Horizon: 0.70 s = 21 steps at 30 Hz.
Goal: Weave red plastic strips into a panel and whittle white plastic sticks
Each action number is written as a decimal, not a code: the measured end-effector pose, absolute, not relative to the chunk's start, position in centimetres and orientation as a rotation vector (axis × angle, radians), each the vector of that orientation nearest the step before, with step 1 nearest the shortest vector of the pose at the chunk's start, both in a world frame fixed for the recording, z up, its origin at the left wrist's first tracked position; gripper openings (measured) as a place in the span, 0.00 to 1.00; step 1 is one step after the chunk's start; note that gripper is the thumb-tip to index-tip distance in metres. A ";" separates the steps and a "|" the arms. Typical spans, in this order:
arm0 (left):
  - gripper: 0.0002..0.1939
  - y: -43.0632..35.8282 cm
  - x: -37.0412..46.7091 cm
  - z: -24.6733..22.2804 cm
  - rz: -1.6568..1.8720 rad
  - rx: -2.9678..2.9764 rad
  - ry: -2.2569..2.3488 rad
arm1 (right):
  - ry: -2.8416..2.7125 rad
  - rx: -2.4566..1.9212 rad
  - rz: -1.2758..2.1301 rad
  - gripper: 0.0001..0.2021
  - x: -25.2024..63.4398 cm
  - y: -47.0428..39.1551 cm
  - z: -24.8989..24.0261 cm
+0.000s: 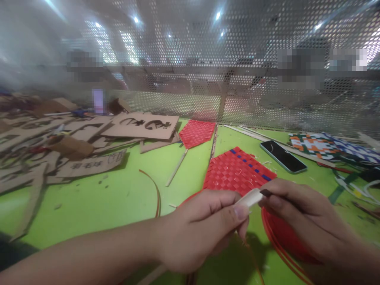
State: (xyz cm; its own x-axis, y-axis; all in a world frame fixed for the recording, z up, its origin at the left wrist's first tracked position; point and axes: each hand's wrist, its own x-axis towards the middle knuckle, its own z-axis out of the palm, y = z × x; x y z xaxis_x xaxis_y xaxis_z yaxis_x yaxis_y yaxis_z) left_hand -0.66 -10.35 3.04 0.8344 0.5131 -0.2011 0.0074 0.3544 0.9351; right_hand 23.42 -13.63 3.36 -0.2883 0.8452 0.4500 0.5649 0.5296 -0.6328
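Green tabletop (103, 206) beneath pale, narrow strip (251, 198) in left hand (202, 227), dark piece (265, 192) in right hand (305, 213), both grips closed.

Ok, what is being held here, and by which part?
The left hand pinches a pale strip just short of its right end. The right hand pinches a small dark piece at that end.

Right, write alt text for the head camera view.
A person's left hand grips a pale strip while the right hand pinches a small dark piece at its end. Beyond them, on a green table, lie a red woven sheet with blue dashes, a phone and cut cardboard.
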 end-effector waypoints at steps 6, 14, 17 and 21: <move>0.19 -10.4 -0.6 3.0 0.338 1.163 0.514 | -1.958 -1.128 0.426 0.08 23.6 -13.4 2.9; 0.21 -10.4 -0.4 3.0 0.330 1.070 0.484 | -2.011 -1.174 0.514 0.11 24.2 -13.9 1.9; 0.20 -10.6 -0.4 3.0 0.346 1.041 0.481 | -1.970 -1.210 0.485 0.09 24.3 -14.2 1.5; 0.20 -10.8 -0.3 3.1 0.341 1.027 0.489 | -1.976 -1.196 0.533 0.10 24.0 -14.4 1.6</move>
State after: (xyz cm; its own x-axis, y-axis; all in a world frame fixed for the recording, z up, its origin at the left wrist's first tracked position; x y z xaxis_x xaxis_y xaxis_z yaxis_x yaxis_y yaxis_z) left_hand -0.32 -10.76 3.09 0.8420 0.4896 -0.2265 -0.0437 0.4804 0.8760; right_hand 24.05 -14.45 1.60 -0.2799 0.8790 0.3861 0.5657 0.4759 -0.6734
